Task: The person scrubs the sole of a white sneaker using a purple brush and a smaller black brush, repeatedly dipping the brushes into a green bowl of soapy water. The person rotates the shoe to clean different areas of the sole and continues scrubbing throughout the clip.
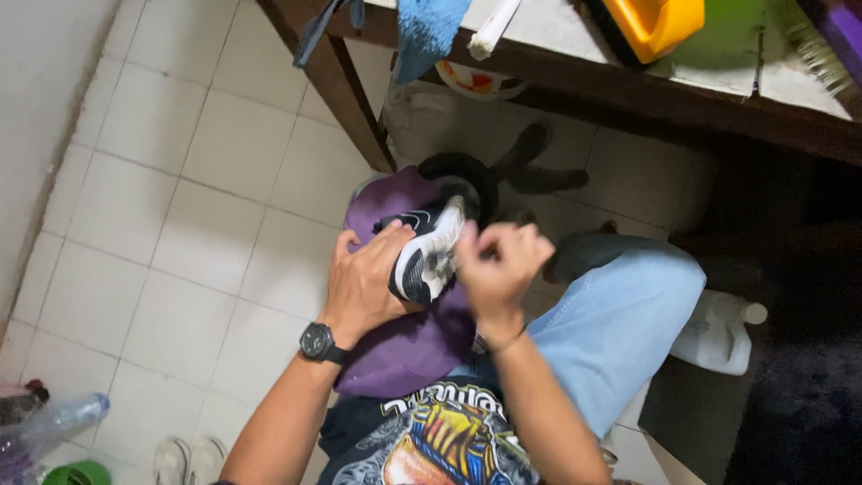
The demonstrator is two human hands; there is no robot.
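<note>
black-and-white sneaker (428,251) runs diagonally, toe up-right, left hand (364,283) gripping it, right hand (498,265) pinching its side.

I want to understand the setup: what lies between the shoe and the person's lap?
In the head view, a purple cloth lies under the black and white shoe, covering the lap.
</note>
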